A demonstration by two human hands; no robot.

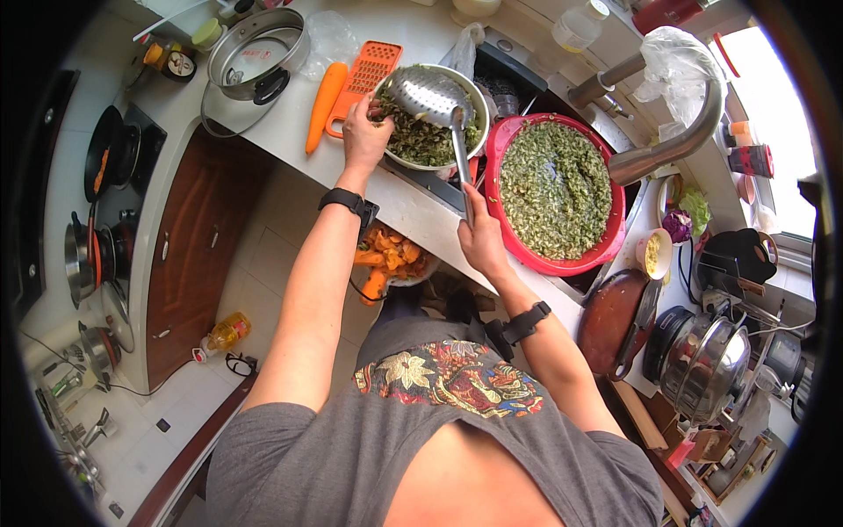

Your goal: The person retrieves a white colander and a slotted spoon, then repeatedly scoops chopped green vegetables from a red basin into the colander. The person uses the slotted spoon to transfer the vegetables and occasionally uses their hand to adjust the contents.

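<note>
My right hand [483, 237] grips the handle of a perforated metal skimmer [431, 95]. The skimmer's bowl lies over chopped greens [421, 135] in a pale, white-rimmed bowl [484, 128]. At that bowl's left side is my left hand [367, 132], its fingers curled over the rim and its fingertips by the greens; whether they pinch anything is unclear. Just right of it, a red basin [498, 217] holds more chopped greens [556, 191] in liquid, set over the sink. An orange flat grater [375, 66] and a whole carrot [326, 109] lie left of the bowl.
A steel pot [299, 43] and a glass lid [220, 118] stand left on the counter. The curved faucet [649, 161] overhangs the basin's right edge. Orange peelings [395, 253] fill a container below the counter edge. An oil bottle [228, 331] lies on the floor.
</note>
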